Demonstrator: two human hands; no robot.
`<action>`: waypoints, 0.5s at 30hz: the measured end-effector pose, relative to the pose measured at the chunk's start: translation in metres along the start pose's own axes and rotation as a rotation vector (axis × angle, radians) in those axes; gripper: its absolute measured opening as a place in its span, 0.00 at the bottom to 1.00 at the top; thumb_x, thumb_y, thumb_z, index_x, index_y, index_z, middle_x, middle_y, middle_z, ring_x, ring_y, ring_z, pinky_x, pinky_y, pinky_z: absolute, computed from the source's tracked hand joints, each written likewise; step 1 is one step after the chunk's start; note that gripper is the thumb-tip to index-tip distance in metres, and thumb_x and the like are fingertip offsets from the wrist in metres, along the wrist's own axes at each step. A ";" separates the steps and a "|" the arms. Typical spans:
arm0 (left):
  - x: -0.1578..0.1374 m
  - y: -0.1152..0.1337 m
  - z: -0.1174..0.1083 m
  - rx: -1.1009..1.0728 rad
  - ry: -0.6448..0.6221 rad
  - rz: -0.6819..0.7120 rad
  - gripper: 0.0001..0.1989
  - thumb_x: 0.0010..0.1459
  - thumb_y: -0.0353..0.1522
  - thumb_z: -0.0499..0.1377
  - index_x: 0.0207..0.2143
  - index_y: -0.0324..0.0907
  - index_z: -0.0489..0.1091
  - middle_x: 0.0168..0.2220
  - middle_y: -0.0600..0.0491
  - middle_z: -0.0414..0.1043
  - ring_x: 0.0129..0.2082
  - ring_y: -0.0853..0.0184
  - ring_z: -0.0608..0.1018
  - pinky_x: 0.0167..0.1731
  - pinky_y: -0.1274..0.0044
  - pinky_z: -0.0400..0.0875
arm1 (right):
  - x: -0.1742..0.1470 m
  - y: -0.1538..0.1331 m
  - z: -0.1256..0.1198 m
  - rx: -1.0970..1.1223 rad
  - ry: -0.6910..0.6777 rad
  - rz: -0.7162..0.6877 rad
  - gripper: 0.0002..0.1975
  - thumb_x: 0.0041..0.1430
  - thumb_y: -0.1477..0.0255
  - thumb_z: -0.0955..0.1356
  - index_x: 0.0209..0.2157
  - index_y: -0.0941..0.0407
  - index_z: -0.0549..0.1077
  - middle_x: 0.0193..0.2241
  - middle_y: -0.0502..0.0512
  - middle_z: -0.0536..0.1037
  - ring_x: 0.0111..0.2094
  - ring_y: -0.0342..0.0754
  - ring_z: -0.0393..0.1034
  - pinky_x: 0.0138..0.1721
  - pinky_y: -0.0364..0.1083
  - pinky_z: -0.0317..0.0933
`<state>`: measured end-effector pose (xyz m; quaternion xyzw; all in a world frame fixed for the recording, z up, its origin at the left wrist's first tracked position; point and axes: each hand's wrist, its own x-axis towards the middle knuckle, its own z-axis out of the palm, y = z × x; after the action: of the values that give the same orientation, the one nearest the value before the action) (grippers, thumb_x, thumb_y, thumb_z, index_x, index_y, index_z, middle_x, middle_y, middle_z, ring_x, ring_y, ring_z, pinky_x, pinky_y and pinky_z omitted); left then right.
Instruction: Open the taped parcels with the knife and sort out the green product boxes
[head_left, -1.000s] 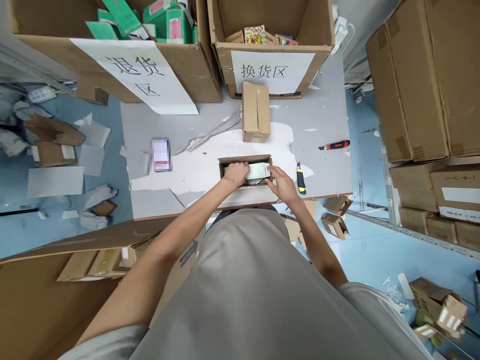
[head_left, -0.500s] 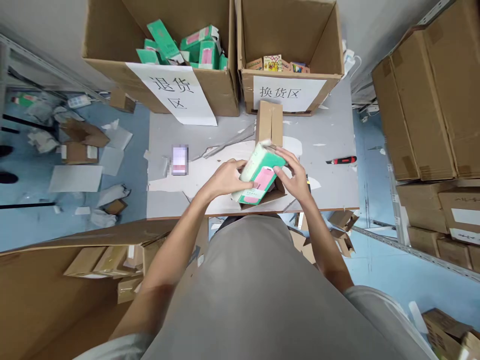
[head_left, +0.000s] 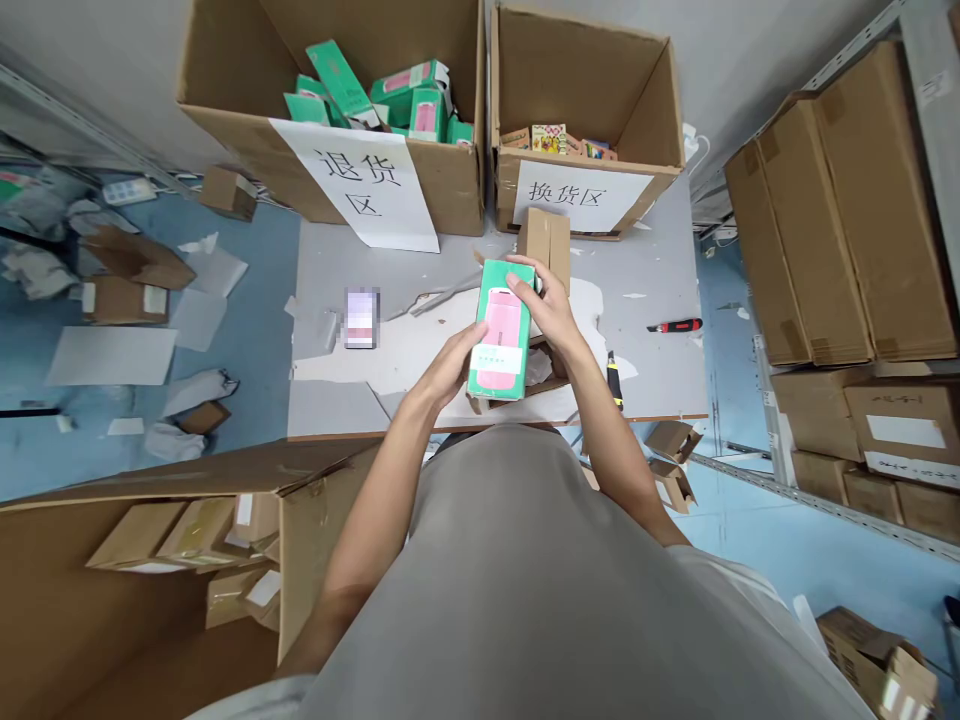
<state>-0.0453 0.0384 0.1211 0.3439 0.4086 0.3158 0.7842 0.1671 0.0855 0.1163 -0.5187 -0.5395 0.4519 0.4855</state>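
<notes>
Between my hands is a green box (head_left: 501, 330) with a pink picture and a white band on its face. My left hand (head_left: 450, 362) grips its left edge, thumb on the front. My right hand (head_left: 550, 300) is closed around its upper right side, thumb across the top of the face. Beneath it lies an opened brown cardboard box (head_left: 550, 243) with its flaps apart; something pale shows inside, partly hidden by the green box and my right hand.
Two large cartons with paper labels stand at the back: the left carton (head_left: 247, 140) holds several green boxes, the right carton (head_left: 585, 60) small colourful boxes. On the table (head_left: 330, 400) lie a phone (head_left: 361, 318), a yellow-black cutter (head_left: 614, 380) and a red-black cutter (head_left: 675, 326).
The green box has turned from a slant to nearly upright, its printed face now toward me. My right hand has shifted left and up along it. The camera view has shifted slightly.
</notes>
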 end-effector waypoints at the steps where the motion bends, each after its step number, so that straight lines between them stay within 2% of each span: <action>1: -0.003 -0.003 0.001 -0.097 -0.018 -0.011 0.39 0.65 0.59 0.69 0.65 0.40 0.79 0.57 0.40 0.87 0.58 0.43 0.86 0.60 0.59 0.81 | 0.000 0.001 0.003 0.036 0.033 0.013 0.39 0.66 0.31 0.72 0.63 0.46 0.79 0.66 0.57 0.83 0.72 0.65 0.73 0.77 0.68 0.66; 4: -0.015 -0.016 -0.001 -0.367 -0.094 -0.120 0.40 0.71 0.59 0.63 0.72 0.42 0.74 0.62 0.38 0.85 0.63 0.41 0.86 0.62 0.55 0.83 | -0.002 0.006 0.012 0.146 0.139 0.071 0.37 0.67 0.31 0.70 0.60 0.46 0.78 0.63 0.57 0.83 0.69 0.63 0.75 0.74 0.67 0.70; 7: -0.025 -0.032 -0.007 -0.512 -0.115 -0.250 0.38 0.76 0.55 0.58 0.76 0.42 0.69 0.57 0.37 0.87 0.55 0.44 0.90 0.48 0.57 0.89 | -0.006 0.013 0.020 0.207 0.211 0.128 0.37 0.66 0.31 0.71 0.57 0.46 0.77 0.58 0.57 0.84 0.66 0.63 0.77 0.70 0.67 0.73; 10: -0.028 -0.040 -0.012 -0.560 -0.018 -0.306 0.33 0.78 0.48 0.59 0.77 0.42 0.69 0.52 0.41 0.89 0.44 0.51 0.92 0.36 0.66 0.90 | -0.008 0.020 0.024 0.211 0.224 0.161 0.37 0.65 0.30 0.70 0.55 0.47 0.76 0.54 0.57 0.84 0.62 0.63 0.79 0.68 0.68 0.75; 12: -0.028 -0.041 -0.013 -0.560 0.048 -0.296 0.30 0.77 0.43 0.62 0.76 0.43 0.69 0.53 0.43 0.89 0.44 0.55 0.91 0.37 0.69 0.91 | -0.009 0.023 0.023 0.192 0.207 0.170 0.38 0.65 0.29 0.69 0.55 0.47 0.77 0.54 0.57 0.85 0.61 0.63 0.79 0.67 0.68 0.76; 15: -0.028 -0.037 -0.009 -0.487 0.067 -0.224 0.31 0.73 0.40 0.69 0.74 0.45 0.71 0.59 0.43 0.87 0.48 0.55 0.91 0.42 0.69 0.92 | -0.009 0.025 0.017 0.152 0.169 0.172 0.40 0.64 0.28 0.69 0.58 0.46 0.78 0.58 0.58 0.84 0.65 0.64 0.78 0.69 0.69 0.74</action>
<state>-0.0585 -0.0019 0.0994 0.0871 0.3819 0.3271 0.8600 0.1532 0.0783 0.0893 -0.5612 -0.4143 0.4860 0.5265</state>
